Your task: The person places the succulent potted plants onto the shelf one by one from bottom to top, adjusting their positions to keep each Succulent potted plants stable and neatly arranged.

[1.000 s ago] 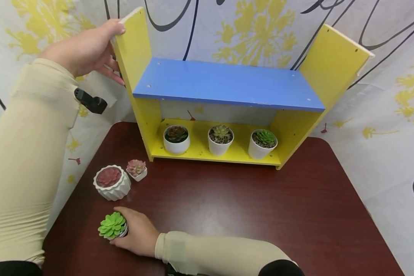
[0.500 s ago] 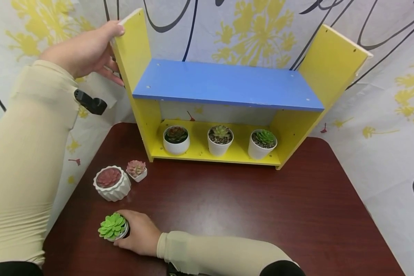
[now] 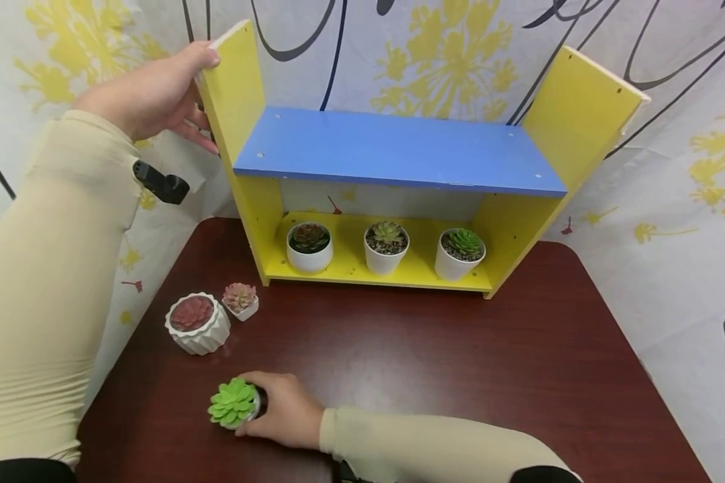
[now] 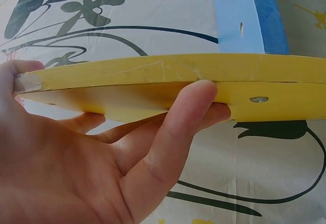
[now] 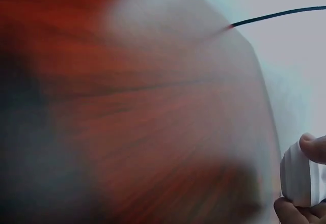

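Observation:
In the head view my left hand (image 3: 151, 90) grips the upper part of the shelf's left yellow side panel (image 3: 232, 87), thumb on its top edge. The left wrist view shows the hand's fingers along the outer face of that panel (image 4: 168, 68). At the lower left, my right hand (image 3: 286, 410) holds a small pot with a bright green succulent (image 3: 232, 402) between thumb and fingers. That white ribbed pot (image 5: 298, 175) is at the right edge of the right wrist view, pinched by the fingertips. The hand hides part of the pot.
Three potted succulents (image 3: 310, 248), (image 3: 387, 248), (image 3: 461, 253) stand along the yellow bottom board, under the blue shelf board (image 3: 399, 147). A white ribbed pot with a red succulent (image 3: 198, 323) and a small pink one (image 3: 240, 300) stand on the dark table (image 3: 459, 362), left.
My right hand has moved to the right across the lower left of the table, with the green succulent pot in its grip. The left hand keeps its grip on the side panel.

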### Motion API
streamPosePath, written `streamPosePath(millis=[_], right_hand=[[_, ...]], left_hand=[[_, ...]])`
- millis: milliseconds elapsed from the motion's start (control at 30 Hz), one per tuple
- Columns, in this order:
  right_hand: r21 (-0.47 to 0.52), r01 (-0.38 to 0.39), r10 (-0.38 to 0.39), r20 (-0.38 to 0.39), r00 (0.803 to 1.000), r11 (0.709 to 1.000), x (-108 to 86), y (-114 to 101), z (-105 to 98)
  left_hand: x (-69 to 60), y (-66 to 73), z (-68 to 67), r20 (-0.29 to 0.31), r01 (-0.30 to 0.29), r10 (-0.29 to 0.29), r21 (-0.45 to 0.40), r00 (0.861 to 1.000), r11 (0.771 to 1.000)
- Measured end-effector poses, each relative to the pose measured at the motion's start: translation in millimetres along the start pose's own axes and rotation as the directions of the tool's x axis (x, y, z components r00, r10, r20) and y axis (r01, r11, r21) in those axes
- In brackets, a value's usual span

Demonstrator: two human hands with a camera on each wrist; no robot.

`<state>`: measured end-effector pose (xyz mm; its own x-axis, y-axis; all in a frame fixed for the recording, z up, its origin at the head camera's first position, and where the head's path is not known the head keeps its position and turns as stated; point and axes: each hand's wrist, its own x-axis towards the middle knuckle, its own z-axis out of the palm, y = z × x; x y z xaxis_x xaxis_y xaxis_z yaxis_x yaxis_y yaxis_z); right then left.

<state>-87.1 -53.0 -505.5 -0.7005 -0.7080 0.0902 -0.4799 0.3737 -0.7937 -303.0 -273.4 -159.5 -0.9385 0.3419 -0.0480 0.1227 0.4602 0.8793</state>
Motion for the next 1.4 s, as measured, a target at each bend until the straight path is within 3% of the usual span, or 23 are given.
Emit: streamPosePath(millis=[100,267,333,467,600,667,833,967,1100,1200,1333,1400], right_hand=[[0.139,-0.033,0.032,0.005,0.999,0.990,-24.0,7.0,-15.1],[0.342,-0.095,0.096,0.015,0.995,0.935,-62.9,13.4,-36.4],[0.355,-0.090,0.096,-0.001,0.995,0.931,-72.8,12.4,-45.5],[0.302,-0.046,0.070,-0.067,0.995,0.952,-77.0,0.2,-69.7],[0.262,0.059,-0.017,-0.160,0.987,0.963,-63.7,-25.7,-111.4],[0.198,0.111,-0.067,-0.218,0.974,0.974,-55.0,-41.1,-140.0],[0.081,0.173,-0.135,-0.350,0.927,0.982,-27.3,-78.5,-216.3],[0.079,0.196,-0.141,-0.446,0.884,0.977,3.2,-102.0,-267.6],[0.024,0.144,-0.110,-0.520,0.847,0.989,37.5,-110.5,-306.1],[-0.074,0.028,-0.065,-0.552,0.832,0.997,58.7,-105.0,-324.9],[-0.170,-0.137,0.025,-0.537,0.843,0.976,76.6,-87.8,-335.7],[-0.177,-0.177,0.059,-0.525,0.849,0.968,81.5,-79.5,-336.5]], left_hand=[[1.2,0.9,3.5,0.015,0.002,-0.002,-0.022,1.000,1.000],[7.1,4.8,10.9,0.042,-0.009,0.010,-0.012,0.999,1.000],[8.7,5.6,12.1,0.043,-0.014,0.014,0.000,0.999,1.000],[10.5,5.9,12.2,0.039,-0.018,0.018,0.012,0.999,1.000],[11.8,6.2,11.6,0.033,-0.021,0.020,0.014,0.999,1.000],[12.4,6.5,11.7,0.037,-0.021,0.020,0.014,0.999,1.000],[12.9,5.3,9.8,0.043,-0.003,0.003,0.003,0.999,1.000],[12.5,3.1,6.4,0.032,0.005,-0.005,0.008,0.999,1.000],[12.1,1.7,4.9,0.019,0.002,-0.002,0.010,1.000,1.000],[13.6,1.6,5.8,0.028,0.003,-0.003,0.001,1.000,1.000],[15.8,1.4,8.7,0.044,0.008,-0.007,-0.003,0.999,1.000],[16.4,2.0,10.0,0.044,0.013,-0.013,-0.003,0.999,1.000]])
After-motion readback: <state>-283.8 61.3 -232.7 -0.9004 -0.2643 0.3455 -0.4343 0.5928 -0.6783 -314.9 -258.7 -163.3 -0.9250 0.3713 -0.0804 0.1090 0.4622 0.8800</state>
